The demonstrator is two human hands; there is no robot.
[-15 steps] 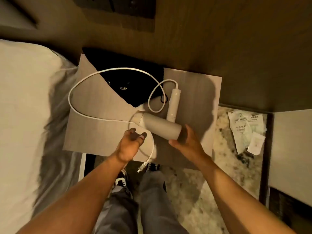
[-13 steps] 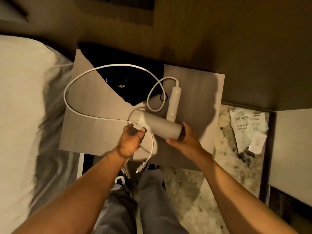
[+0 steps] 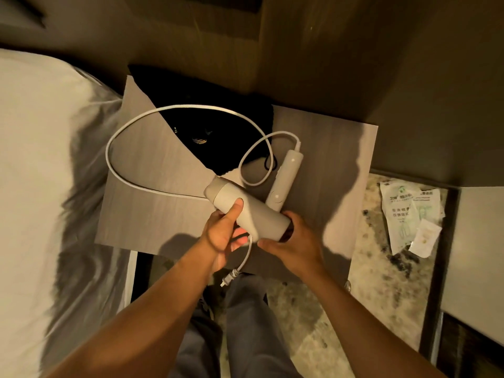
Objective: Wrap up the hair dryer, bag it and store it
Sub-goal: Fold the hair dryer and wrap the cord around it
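A white hair dryer (image 3: 253,210) lies across the near part of a grey bedside table (image 3: 327,148), its folded handle (image 3: 285,181) pointing away from me. My left hand (image 3: 221,236) grips the barrel with the thumb on top. My right hand (image 3: 294,242) holds the barrel's near end. The white cord (image 3: 114,137) runs in a wide loop over the table and over a black bag (image 3: 218,132) behind the dryer. Its plug (image 3: 228,278) hangs off the table's front edge, below my left hand.
A white bed (image 3: 35,186) lies along the left side. Dark wood panelling (image 3: 354,50) rises behind the table. White paper packets (image 3: 409,216) lie on the speckled floor (image 3: 368,296) to the right. My legs stand below the table's front edge.
My left hand closed around the dryer's barrel, thumb on top. My right hand came in against the barrel's near end. The dryer shifted slightly toward me.
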